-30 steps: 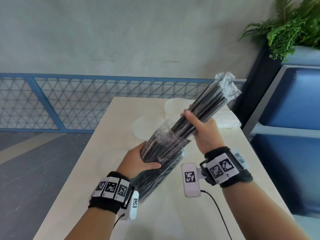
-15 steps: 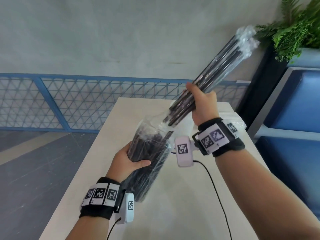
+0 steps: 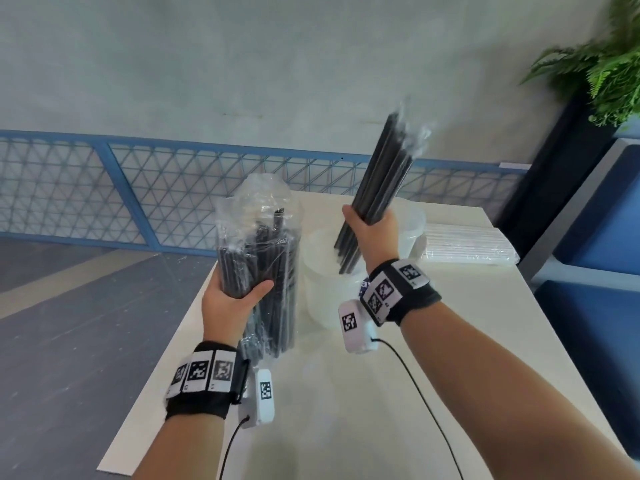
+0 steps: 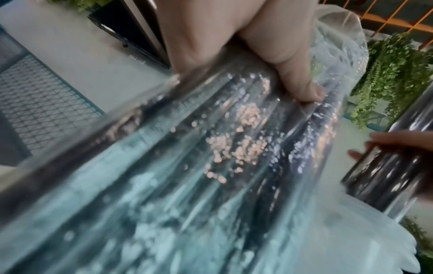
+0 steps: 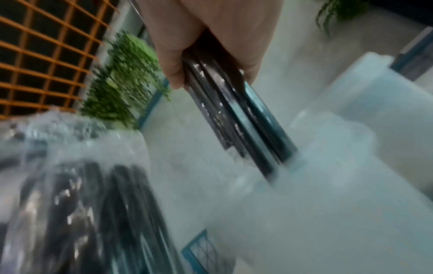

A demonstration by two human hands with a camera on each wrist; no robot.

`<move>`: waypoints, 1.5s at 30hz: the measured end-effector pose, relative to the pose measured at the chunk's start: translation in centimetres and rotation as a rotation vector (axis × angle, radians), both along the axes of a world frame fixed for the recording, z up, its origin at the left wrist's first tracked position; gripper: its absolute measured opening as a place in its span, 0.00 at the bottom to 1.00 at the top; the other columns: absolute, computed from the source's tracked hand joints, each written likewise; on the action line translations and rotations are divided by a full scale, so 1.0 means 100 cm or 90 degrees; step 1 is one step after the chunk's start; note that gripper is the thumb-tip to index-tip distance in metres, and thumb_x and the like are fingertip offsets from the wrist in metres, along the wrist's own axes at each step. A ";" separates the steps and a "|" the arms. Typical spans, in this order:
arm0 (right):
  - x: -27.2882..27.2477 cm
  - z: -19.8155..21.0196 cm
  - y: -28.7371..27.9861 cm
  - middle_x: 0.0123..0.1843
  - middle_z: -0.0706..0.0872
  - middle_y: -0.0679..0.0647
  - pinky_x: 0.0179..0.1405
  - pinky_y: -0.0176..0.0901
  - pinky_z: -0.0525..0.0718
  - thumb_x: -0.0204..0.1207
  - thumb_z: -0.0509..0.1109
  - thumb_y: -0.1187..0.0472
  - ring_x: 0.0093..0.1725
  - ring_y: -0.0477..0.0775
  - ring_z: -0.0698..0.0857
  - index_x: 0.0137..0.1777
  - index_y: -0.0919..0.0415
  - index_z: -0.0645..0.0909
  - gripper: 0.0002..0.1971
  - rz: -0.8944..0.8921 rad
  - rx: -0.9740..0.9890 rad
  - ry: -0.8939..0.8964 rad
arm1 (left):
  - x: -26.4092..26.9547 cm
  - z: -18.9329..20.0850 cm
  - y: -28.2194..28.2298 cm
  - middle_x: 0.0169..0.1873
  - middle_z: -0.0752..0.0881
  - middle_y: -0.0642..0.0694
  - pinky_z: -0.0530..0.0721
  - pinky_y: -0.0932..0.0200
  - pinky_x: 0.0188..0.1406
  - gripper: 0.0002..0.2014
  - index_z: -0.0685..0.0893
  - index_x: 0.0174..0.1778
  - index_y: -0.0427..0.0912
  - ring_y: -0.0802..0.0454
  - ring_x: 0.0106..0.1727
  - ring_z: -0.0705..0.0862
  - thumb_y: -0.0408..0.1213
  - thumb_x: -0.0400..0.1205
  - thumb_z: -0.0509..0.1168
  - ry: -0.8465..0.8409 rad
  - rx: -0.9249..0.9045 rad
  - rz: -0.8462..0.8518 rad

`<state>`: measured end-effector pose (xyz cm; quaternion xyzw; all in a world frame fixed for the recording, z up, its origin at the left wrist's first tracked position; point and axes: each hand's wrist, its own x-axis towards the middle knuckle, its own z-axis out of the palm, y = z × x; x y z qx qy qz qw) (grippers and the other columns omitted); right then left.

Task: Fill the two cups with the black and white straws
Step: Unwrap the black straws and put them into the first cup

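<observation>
My left hand (image 3: 230,299) grips a clear plastic bag of black straws (image 3: 263,265), held upright above the table's left side; the same bag (image 4: 211,166) fills the left wrist view under my thumb. My right hand (image 3: 372,233) grips a bundle of black straws (image 3: 381,174), tilted, with its lower ends inside the mouth of the near translucent white cup (image 3: 320,289). The right wrist view shows the bundle (image 5: 234,115) dipping into that cup (image 5: 316,185). A second white cup (image 3: 412,230) stands behind it. A flat pack of white straws (image 3: 467,244) lies at the far right.
The pale table (image 3: 450,375) has bare surface in front of the cups. A blue mesh fence (image 3: 138,188) runs behind it. A blue bench (image 3: 595,289) and a dark planter with a fern (image 3: 606,64) stand to the right. Cables trail from both wrist cameras.
My right hand has pulled the bundle of black straws free of the bag and lowered it toward the near cup. My left hand has tipped the bag upright.
</observation>
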<state>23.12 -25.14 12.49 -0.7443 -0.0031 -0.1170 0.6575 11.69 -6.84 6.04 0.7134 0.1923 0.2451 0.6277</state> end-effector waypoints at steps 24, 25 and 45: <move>-0.001 -0.072 -0.068 0.51 0.86 0.67 0.54 0.47 0.80 0.67 0.76 0.57 0.56 0.65 0.83 0.52 0.69 0.82 0.19 -0.055 -0.341 0.217 | 0.018 -0.011 -0.032 0.48 0.85 0.51 0.79 0.61 0.52 0.29 0.79 0.60 0.44 0.52 0.52 0.84 0.34 0.64 0.80 -0.009 0.007 -0.057; -0.003 -0.072 -0.072 0.55 0.84 0.67 0.55 0.46 0.79 0.67 0.77 0.56 0.58 0.64 0.82 0.54 0.70 0.81 0.20 -0.057 -0.341 0.222 | 0.018 -0.011 -0.035 0.48 0.85 0.51 0.79 0.61 0.52 0.29 0.79 0.60 0.43 0.52 0.51 0.84 0.34 0.64 0.80 -0.009 0.013 -0.066; -0.050 0.010 -0.008 0.57 0.88 0.54 0.60 0.46 0.75 0.78 0.64 0.62 0.59 0.59 0.79 0.63 0.58 0.81 0.15 0.286 -0.544 -0.221 | 0.018 -0.013 -0.032 0.48 0.84 0.64 0.76 0.84 0.46 0.38 0.75 0.61 0.46 0.74 0.50 0.81 0.30 0.57 0.83 0.063 0.103 -0.332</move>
